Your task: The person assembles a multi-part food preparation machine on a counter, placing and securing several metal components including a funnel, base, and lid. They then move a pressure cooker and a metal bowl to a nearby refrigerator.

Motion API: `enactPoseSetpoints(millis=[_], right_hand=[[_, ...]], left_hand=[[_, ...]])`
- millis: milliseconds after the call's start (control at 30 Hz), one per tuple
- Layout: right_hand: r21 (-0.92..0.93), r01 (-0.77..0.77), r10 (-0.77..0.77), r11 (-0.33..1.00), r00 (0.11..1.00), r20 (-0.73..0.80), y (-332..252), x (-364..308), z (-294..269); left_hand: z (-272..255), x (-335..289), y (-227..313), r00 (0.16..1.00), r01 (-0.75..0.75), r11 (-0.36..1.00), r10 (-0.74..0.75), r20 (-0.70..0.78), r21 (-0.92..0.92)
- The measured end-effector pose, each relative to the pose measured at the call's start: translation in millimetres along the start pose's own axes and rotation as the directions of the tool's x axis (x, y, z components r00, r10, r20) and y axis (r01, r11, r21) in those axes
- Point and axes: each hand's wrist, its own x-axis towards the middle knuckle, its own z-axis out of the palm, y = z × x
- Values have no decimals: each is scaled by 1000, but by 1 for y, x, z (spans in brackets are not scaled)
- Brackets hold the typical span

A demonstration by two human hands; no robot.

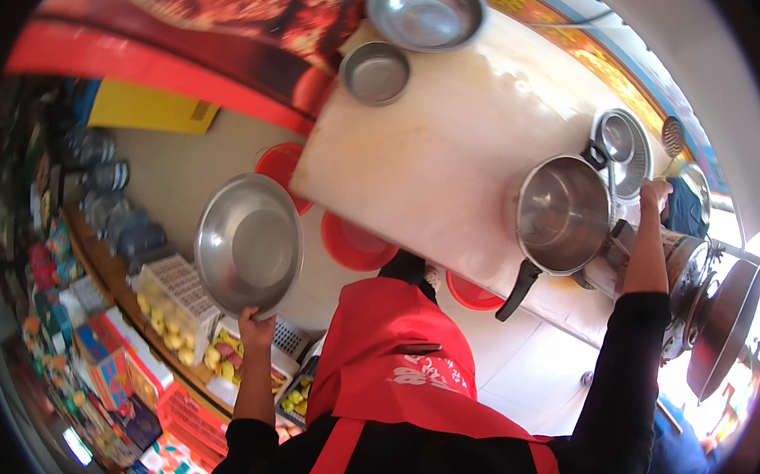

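My left hand [257,327] grips the rim of a wide, shallow stainless-steel basin [251,246], holding it tilted out to the left, off the table. Far to the right, my raised right hand [655,194] has its fingers curled closed beside a metal colander [632,166]; what they hold, if anything, is hidden. A small metal bowl [617,138] sits inside that colander. A deep steel pressure-cooker pot [563,214] with a black long handle [518,291] stands without its lid on the table, left of my right hand.
The white table [444,144] bears a steel basin [427,9] and a small round pan [375,73] at its far end. Red tubs [358,241] stand on the floor below. Crates of fruit [173,309] line the left; a large wok [727,333] is at the right.
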Motion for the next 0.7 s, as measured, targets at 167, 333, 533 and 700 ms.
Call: enactPoseSetpoints(millis=[167, 333, 533, 700], right_hand=[[776, 227, -466, 589, 880, 96, -56, -126, -46], [880, 24, -789, 475, 455, 413, -88, -342, -84], [809, -272, -815, 522, -440, 377, -102, -630, -80], [590, 176, -413, 788, -559, 719, -143, -840, -75]], left_hand=[[-69, -45, -2, 993, -100, 987, 89, -82, -130], [-112, -66, -12, 995, -96, 973, 88, -51, -210], [-134, -42, -21, 1000, -22, 960, 27, 13, -278], [-187, -9, 24, 977, -206, 917, 211, 23, 342]])
